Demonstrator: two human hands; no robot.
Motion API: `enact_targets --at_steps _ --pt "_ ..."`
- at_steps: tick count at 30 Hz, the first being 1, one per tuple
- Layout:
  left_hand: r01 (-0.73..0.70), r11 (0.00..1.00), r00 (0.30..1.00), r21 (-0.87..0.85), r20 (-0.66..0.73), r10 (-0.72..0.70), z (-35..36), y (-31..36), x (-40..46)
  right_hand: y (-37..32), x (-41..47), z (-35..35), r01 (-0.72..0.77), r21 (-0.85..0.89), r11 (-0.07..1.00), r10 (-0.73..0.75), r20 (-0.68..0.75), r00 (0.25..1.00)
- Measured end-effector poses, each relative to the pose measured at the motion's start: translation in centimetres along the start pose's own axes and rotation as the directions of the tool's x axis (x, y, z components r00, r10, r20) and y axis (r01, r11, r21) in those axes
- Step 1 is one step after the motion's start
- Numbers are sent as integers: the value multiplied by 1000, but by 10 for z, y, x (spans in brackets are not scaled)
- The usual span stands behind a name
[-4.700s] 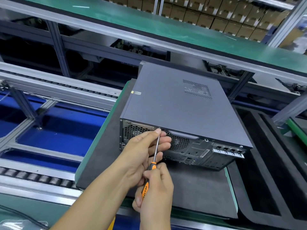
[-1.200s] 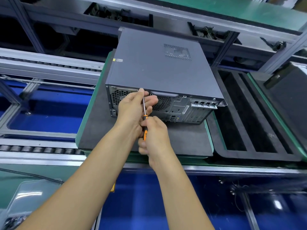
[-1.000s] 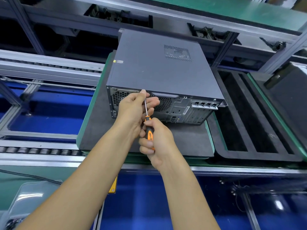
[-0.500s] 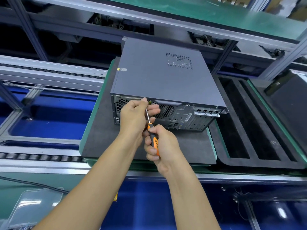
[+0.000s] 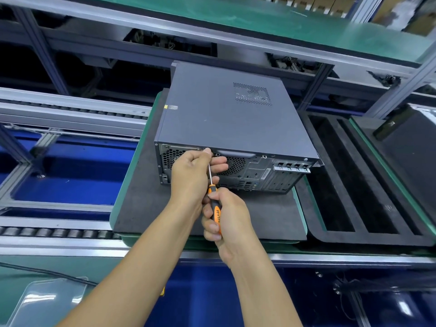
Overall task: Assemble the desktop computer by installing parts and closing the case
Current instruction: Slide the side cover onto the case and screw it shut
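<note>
Head view: two hands drive a screw into the back of a computer case.

The right hand (image 5: 230, 215) is wrapped tight round the orange and black handle of the screwdriver (image 5: 213, 197). The left hand (image 5: 192, 178) pinches the thin metal shaft near its tip, and its fingers rest on the back panel. The tip sits at the top edge of the back of the grey computer case (image 5: 231, 121), right by the fan grille (image 5: 233, 165). The screw itself is hidden by the fingers. The lid is on, and the case lies flat on a dark foam mat (image 5: 264, 215) on the green workbench. To do this well, I think the screwdriver should stay straight in line with the screw, push in gently, and turn slowly so the tip does not slip out.
</note>
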State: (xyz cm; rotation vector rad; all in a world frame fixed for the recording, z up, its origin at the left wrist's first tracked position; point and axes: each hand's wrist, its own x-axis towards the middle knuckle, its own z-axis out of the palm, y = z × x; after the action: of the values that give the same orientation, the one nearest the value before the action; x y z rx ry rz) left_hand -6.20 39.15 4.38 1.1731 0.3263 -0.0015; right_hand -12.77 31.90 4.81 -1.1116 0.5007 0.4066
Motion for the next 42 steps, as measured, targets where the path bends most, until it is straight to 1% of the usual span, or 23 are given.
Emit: enact_targets --at_steps 4,10,13,18,22,24,26,29,31,33,36,39,42 --pt "-25 1000 1000 11 -11 25 0 0 1 -1 1 0 18 -21 1000 -18 7 1000" --pt "15 1000 1000 1 2 -15 -2 0 5 -2 -1 1 5 -21 1000 -5 34 999" --pt "12 1000 1000 2 11 -12 -4 -1 4 0 0 0 2 -19 1000 -2 28 1000" --pt "17 1000 1000 5 14 -18 -4 0 5 0 2 2 42 -58 997 -42 -4 999" --pt "34 999 999 13 20 -34 -4 3 6 -2 2 4 -14 9 1000 14 12 1000" --pt "62 998 998 7 34 -62 -5 5 5 -1 3 4 -14 31 999 14 6 1000" --pt "96 995 992 19 77 -97 -9 6 4 1 4 3 16 16 1000 -16 -21 1000" --pt "185 982 964 34 187 -188 -20 8 4 -1 2 4 17 32 999 -16 -32 999" --pt "233 972 934 27 271 -232 -29 14 8 -5 -1 6 -8 43 999 9 -19 1000" --pt "262 965 914 24 314 -256 -34 21 13 -8 -3 8 -56 71 996 56 -5 998" --pt "240 969 933 58 263 -246 -33 22 15 -6 -6 13 -116 113 987 117 -3 993" --pt "187 979 962 81 189 -199 -28 18 12 -2 -6 15 -73 40 997 76 -53 996" --pt "180 980 970 90 147 -192 -25 16 11 1 -7 13 -30 -52 998 24 -105 994"
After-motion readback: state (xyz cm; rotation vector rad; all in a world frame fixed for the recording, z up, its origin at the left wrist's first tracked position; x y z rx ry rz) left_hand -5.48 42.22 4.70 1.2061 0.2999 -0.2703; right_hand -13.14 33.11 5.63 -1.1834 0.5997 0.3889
